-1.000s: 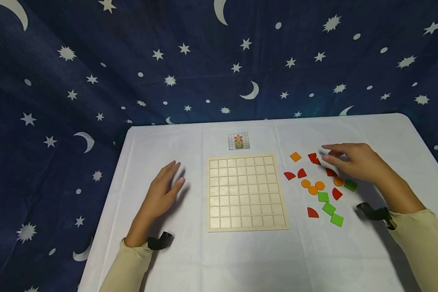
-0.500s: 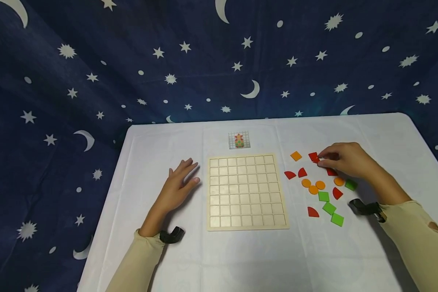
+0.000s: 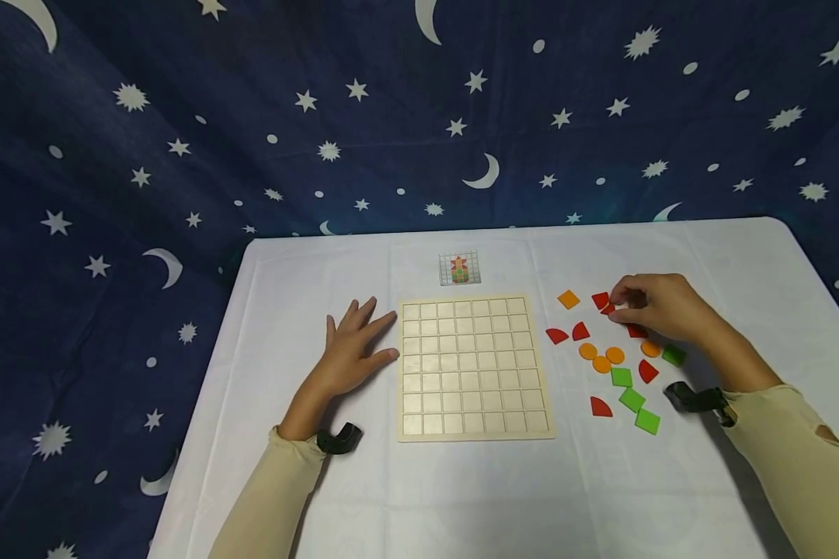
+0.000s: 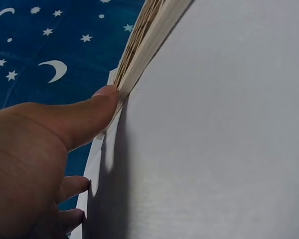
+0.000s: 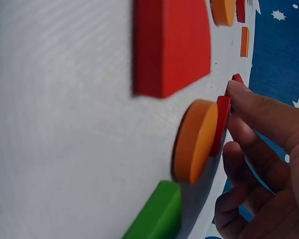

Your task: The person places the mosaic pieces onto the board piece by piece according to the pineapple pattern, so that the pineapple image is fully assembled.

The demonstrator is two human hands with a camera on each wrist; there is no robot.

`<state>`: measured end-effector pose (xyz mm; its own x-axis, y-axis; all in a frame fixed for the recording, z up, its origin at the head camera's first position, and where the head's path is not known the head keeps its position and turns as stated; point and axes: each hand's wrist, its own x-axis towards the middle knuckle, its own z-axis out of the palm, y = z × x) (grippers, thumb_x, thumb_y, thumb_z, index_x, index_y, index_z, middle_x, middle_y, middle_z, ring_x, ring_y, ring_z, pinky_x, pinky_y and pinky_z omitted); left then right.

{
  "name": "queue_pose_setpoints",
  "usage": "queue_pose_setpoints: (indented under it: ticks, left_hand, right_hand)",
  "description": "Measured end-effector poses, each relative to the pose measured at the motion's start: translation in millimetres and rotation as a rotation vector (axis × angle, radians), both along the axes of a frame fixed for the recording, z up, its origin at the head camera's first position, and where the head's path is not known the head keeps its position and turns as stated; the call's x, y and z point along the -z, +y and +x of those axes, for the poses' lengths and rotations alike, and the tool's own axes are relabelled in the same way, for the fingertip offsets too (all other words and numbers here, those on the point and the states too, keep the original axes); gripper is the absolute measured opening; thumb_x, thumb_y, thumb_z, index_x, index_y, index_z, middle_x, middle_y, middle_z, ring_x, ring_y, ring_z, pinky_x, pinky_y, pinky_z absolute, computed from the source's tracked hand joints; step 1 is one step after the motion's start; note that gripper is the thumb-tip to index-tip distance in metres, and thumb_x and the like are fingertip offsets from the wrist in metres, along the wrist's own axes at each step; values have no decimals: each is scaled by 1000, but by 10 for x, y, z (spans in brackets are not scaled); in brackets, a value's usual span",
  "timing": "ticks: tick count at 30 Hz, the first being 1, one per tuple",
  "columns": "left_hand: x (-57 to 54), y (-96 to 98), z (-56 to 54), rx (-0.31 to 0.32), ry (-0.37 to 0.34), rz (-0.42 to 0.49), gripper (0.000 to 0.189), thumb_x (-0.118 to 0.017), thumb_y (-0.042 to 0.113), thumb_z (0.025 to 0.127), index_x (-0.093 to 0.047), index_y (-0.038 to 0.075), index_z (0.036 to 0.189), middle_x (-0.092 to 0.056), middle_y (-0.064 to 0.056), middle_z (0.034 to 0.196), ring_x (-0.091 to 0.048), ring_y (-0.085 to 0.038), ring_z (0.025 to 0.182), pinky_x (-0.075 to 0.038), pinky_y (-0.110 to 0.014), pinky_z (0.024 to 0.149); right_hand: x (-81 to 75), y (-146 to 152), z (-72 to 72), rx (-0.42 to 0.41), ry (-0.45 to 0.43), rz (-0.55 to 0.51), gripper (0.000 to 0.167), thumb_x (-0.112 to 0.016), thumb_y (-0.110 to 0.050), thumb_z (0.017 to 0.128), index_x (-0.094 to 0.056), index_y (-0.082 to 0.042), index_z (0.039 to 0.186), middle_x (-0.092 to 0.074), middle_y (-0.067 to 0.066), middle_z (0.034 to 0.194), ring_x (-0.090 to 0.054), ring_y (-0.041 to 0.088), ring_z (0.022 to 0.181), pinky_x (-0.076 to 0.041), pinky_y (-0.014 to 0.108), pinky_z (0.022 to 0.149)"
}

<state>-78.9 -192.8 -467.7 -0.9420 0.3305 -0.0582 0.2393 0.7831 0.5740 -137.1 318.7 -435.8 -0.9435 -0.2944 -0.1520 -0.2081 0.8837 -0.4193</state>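
Left hand, fingers spread, touched the gridded board; right hand, fingers narrow, pinched a red piece.

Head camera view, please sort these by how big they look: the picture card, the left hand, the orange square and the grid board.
Largest to smallest:
1. Grid board
2. Left hand
3. Picture card
4. Orange square
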Motion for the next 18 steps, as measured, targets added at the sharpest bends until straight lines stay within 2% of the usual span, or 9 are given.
queue_pose_setpoints:
  ticks: [5,10,16,18]
  left_hand:
    - [-1,30,-1,12,5,-58,66,-71,47,94,-50,25,153,-23,-15,170,-6,-43,159,6,-75,117]
    - [-6,40,-4,13,10,-106,71,-71,53,92,-49,27,153,-19,-13,171,-5,-41,159,3,-75,117]
    - [-2,49,-26,7,-9,-121,72,-71,56,91,-47,30,154,-17,-11,172,-2,-39,160,4,-75,116]
    - [7,48,-34,7,-13,-125,72,-70,57,92,-47,30,155,-16,-11,172,-1,-39,160,5,-75,116]
  right_hand:
    - [13,-6,17,2,6,-31,22,-85,-17,85,-68,-12,98,-64,0,81,-54,20,78,-47,25,67]
    - [-9,-70,6,27,19,-87,19,-84,-16,86,-68,-12,96,-67,1,83,-57,20,78,-48,21,67]
    - [-97,-280,45,111,-15,-204,16,-81,-17,89,-69,-13,98,-70,4,88,-58,23,80,-50,25,60]
    - [-116,-380,56,127,-33,-247,15,-80,-18,90,-69,-13,99,-70,5,89,-60,23,80,-51,25,61]
